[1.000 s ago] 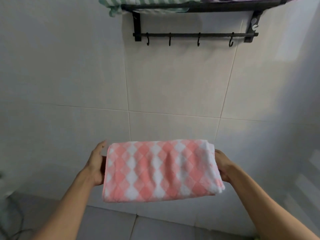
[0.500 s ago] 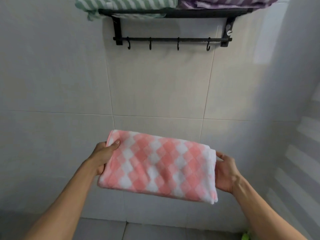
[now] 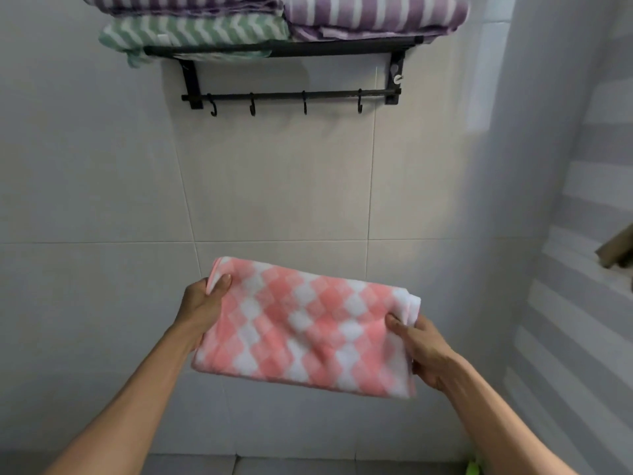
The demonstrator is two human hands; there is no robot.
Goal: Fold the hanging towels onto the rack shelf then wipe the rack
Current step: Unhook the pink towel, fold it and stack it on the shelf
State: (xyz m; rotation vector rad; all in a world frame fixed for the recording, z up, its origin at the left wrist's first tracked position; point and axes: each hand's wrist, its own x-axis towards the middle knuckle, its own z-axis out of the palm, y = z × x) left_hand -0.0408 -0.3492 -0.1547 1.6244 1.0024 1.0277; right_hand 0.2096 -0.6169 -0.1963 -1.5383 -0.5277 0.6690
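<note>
A folded pink and white checked towel [image 3: 308,327] is held flat in front of the tiled wall, tilted down to the right. My left hand [image 3: 202,305] grips its upper left corner, thumb on top. My right hand [image 3: 423,351] grips its right edge. High on the wall hangs a black rack [image 3: 284,51] with a bare hook rail [image 3: 291,96] below its shelf. On the shelf lie a folded green zigzag towel [image 3: 195,32] at the left, and purple striped towels [image 3: 373,15] at the right and on top of the green one.
White tiled wall [image 3: 274,183] fills the view behind the towel. A striped side wall [image 3: 582,303] stands at the right with a brown fixture [image 3: 616,252] at the edge. A small green object [image 3: 474,467] sits at the bottom right by the floor.
The view has tilted up, so the shelf and its towels show more fully. Both hands have shifted the pink towel to the right and tilted it, with thumbs now on top.
</note>
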